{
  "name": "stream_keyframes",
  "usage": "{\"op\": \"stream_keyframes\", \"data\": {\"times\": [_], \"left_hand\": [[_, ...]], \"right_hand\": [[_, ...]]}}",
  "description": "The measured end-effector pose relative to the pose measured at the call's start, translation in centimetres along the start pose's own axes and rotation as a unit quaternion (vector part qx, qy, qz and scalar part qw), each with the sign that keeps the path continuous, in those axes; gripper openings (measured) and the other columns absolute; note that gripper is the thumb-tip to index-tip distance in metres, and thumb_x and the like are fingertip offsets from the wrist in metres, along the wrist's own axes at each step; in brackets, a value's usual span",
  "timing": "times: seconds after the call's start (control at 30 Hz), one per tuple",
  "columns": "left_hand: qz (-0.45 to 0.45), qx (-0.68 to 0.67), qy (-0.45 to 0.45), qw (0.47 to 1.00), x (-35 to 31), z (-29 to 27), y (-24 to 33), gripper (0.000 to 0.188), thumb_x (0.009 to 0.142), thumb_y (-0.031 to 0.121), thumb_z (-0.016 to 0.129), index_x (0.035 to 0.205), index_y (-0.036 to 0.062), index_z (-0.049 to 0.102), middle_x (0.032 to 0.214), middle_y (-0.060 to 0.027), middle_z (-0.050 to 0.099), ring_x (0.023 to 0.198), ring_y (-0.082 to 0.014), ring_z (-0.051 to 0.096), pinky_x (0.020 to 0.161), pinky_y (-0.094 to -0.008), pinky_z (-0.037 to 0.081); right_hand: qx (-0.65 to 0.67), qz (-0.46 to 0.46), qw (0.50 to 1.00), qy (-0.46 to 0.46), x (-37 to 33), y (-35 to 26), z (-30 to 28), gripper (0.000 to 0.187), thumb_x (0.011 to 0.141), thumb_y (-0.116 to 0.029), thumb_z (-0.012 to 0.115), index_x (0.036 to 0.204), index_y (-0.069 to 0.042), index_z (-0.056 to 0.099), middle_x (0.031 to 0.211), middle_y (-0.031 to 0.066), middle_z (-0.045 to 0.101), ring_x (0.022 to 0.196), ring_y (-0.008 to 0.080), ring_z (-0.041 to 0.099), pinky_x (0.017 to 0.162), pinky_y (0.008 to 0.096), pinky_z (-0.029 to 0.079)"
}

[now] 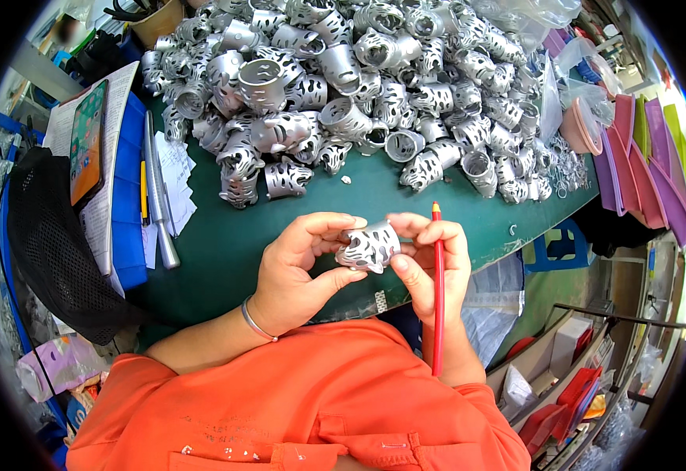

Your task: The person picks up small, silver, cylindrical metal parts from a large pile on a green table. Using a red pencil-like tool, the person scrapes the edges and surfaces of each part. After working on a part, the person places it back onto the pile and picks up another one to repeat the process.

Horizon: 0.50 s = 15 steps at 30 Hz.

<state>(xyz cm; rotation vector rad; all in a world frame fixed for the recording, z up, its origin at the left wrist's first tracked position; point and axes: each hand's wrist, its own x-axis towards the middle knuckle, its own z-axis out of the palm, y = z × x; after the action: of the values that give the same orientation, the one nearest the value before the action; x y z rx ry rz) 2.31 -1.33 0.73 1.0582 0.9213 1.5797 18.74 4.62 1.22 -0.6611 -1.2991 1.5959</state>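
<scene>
Between my two hands is a silver metal ring-shaped piece [368, 246], short and tubular with irregular cut-out holes. My left hand [296, 263] pinches its left end between thumb and fingers; a thin bangle sits on that wrist. My right hand [437, 271] grips the right end with thumb and fingertips. The same right hand also keeps a red pencil [439, 306] upright between its fingers, pale tip up. Just beyond my hands lies a big heap of similar silver cut-out pieces [343, 118] on the green tabletop [225, 259].
At the left are a phone [89, 145] on papers, a blue tray [129, 188], a tapered metal rod [161, 196] and a black mesh bag [45, 228]. Small rings [567, 169] lie at the heap's right. Coloured bins [641, 157] stand far right, above a blue stool [559, 247].
</scene>
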Motion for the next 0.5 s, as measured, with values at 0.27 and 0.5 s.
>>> {"op": "stream_keyframes", "data": {"times": [0.27, 0.5], "left_hand": [[-0.090, -0.068, 0.030, 0.993, 0.1, 0.2, 0.7, 0.042, 0.078, -0.005, 0.062, 0.117, -0.0010, 0.047, 0.111, -0.0103, 0.055, 0.099, -0.0166, 0.057, 0.083, -0.0282, 0.049], [-0.232, -0.196, 0.002, 0.953, 0.2, -0.4, 0.7, 0.030, 0.093, 0.020, 0.046, 0.114, -0.0018, 0.051, 0.104, -0.0108, 0.058, 0.092, -0.0168, 0.060, 0.076, -0.0296, 0.052]], "right_hand": [[0.014, -0.103, 0.994, -0.043, 0.1, 0.6, 0.1, 0.047, 0.069, 0.013, 0.067, 0.098, -0.008, 0.036, 0.118, 0.0255, 0.047, 0.108, 0.0307, 0.052, 0.087, 0.0372, 0.047], [-0.104, -0.180, 0.977, -0.048, 0.4, -0.1, 1.5, 0.057, 0.061, 0.004, 0.078, 0.098, -0.009, 0.036, 0.115, 0.0253, 0.050, 0.095, 0.0252, 0.058, 0.083, 0.0357, 0.046]]}}
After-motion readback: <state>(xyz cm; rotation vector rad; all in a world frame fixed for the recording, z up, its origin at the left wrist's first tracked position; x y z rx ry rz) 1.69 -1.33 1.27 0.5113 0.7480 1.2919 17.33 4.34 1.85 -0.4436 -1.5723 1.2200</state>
